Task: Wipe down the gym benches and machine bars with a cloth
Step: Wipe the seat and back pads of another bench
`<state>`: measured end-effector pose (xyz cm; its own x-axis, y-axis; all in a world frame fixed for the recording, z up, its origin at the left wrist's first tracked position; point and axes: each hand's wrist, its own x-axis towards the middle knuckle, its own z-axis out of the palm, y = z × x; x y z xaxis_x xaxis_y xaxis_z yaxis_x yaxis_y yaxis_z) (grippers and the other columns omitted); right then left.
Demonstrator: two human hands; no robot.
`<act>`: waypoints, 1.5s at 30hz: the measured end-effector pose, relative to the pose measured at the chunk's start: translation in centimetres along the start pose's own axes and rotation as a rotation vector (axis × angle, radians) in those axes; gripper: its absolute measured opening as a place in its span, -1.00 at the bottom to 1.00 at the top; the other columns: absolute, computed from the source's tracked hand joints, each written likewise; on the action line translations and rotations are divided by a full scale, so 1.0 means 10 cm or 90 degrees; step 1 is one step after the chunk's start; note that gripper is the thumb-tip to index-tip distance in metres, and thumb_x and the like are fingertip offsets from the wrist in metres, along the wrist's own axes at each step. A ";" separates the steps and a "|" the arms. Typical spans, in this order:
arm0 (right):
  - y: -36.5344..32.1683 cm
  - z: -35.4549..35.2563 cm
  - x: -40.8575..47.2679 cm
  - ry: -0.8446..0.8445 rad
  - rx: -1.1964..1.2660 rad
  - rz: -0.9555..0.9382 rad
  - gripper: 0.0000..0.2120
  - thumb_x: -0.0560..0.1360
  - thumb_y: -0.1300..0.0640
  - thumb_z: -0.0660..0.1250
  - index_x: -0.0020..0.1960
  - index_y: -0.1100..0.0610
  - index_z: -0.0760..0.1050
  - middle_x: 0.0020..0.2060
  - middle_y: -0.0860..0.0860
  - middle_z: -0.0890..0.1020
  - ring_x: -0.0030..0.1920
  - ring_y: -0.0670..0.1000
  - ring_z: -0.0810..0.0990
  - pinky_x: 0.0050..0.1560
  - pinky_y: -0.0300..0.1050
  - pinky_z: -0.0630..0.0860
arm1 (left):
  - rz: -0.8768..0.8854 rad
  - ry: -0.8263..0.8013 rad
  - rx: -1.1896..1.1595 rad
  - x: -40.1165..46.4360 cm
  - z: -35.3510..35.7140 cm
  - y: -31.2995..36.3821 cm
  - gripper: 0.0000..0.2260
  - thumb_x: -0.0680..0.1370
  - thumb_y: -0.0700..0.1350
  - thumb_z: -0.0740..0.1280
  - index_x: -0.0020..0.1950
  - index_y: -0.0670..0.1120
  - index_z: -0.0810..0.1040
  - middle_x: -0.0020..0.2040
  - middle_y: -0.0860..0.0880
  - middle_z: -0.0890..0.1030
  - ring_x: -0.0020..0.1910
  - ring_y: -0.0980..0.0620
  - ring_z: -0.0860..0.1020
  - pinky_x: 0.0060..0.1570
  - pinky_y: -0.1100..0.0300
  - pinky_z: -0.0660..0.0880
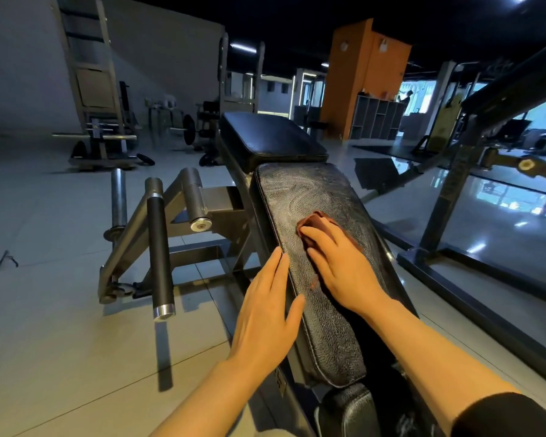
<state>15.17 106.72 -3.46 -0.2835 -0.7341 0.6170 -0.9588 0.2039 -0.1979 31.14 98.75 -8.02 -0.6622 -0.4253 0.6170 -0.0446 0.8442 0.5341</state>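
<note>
On the black bench pad [316, 216], streaked with wipe marks, right hand [341, 266] presses flat on the brown cloth [316, 223].
Left hand [267, 313] rests open-fingered along the pad's edge; grey tiled floor [60, 326], orange pillar [356, 77] behind.

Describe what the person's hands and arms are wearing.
Both hands are bare: no gloves, rings or watch show on the left hand or the right hand. The left forearm is uncovered as far as the frame shows. A black sleeve covers the right arm near the elbow.
</note>
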 end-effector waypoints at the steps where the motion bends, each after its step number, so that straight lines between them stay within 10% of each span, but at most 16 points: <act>1: 0.12 -0.04 -0.07 0.021 -0.004 0.053 -0.61 0.65 -0.02 0.09 0.45 0.02 0.35 0.47 0.04 0.31 0.48 0.02 0.24 0.40 -0.11 0.25 | 0.008 -0.001 -0.003 -0.04 0.01 0.00 -0.40 0.62 0.03 0.23 0.58 0.02 0.01 0.56 0.17 -0.03 0.51 0.31 -0.08 0.46 0.31 -0.04; 6: -0.05 0.02 -0.11 0.083 -0.040 0.234 -0.59 0.66 -0.02 0.06 0.46 0.03 0.32 0.46 0.08 0.30 0.43 0.10 0.30 0.36 0.01 0.30 | 0.002 0.008 -0.032 -0.28 0.10 0.02 -0.44 0.63 0.04 0.20 0.57 0.04 0.05 0.56 0.17 0.01 0.51 0.31 -0.06 0.43 0.39 -0.08; 12: -0.19 0.02 -0.54 0.006 -0.019 0.022 -0.59 0.66 -0.05 0.04 0.47 -0.01 0.31 0.48 0.02 0.28 0.49 -0.01 0.23 0.39 -0.19 0.23 | 0.016 -0.003 -0.036 -0.44 0.18 0.08 -0.39 0.61 0.02 0.25 0.58 0.02 0.04 0.58 0.13 -0.02 0.52 0.25 -0.04 0.42 0.35 -0.06; 20: 0.05 0.03 -0.64 0.130 -0.031 0.279 -0.65 0.67 0.02 0.08 0.43 0.00 0.35 0.41 0.03 0.35 0.39 0.06 0.36 0.37 0.05 0.36 | 0.068 -0.020 -0.014 -0.58 0.19 0.09 -0.39 0.57 -0.07 0.34 0.55 -0.09 0.16 0.57 -0.01 0.09 0.53 0.10 0.04 0.45 0.15 0.05; 27: -0.40 0.07 -1.00 0.023 0.009 0.091 -0.57 0.65 -0.07 0.03 0.47 -0.01 0.33 0.48 0.03 0.28 0.48 -0.03 0.24 0.37 -0.21 0.26 | 0.091 -0.053 -0.020 -0.72 0.24 0.15 -0.34 0.52 -0.12 0.38 0.55 -0.15 0.15 0.56 -0.04 0.11 0.56 0.07 -0.01 0.48 0.06 0.02; 36: 0.03 0.01 -1.20 0.177 -0.020 0.407 -0.70 0.66 0.07 0.09 0.37 0.02 0.39 0.37 0.06 0.38 0.31 0.11 0.42 0.30 0.07 0.41 | 0.137 -0.103 0.033 -0.90 0.16 0.13 -0.32 0.50 -0.17 0.42 0.54 -0.16 0.18 0.55 -0.06 0.14 0.53 0.07 0.04 0.46 0.07 0.02; 41: -0.67 0.21 -1.32 0.154 0.001 0.292 -0.63 0.66 0.05 0.09 0.43 0.08 0.37 0.44 0.11 0.31 0.42 0.05 0.29 0.35 -0.17 0.24 | 0.137 -0.130 0.039 -0.97 0.16 0.14 -0.28 0.47 -0.19 0.45 0.54 -0.16 0.17 0.55 -0.06 0.13 0.53 0.07 0.04 0.45 0.03 0.06; 45: -0.34 0.14 -1.37 0.126 -0.009 0.295 -0.61 0.66 0.00 0.06 0.45 0.04 0.31 0.45 0.09 0.30 0.42 0.08 0.31 0.40 0.00 0.33 | 0.149 -0.142 0.040 -1.01 0.15 0.12 -0.28 0.47 -0.20 0.45 0.55 -0.14 0.17 0.56 -0.05 0.12 0.53 0.03 0.08 0.45 0.03 0.13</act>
<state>22.33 115.18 -12.25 -0.6769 -0.4273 0.5994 -0.7306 0.4892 -0.4763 36.66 104.51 -14.42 -0.8071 -0.1411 0.5733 0.0868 0.9321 0.3517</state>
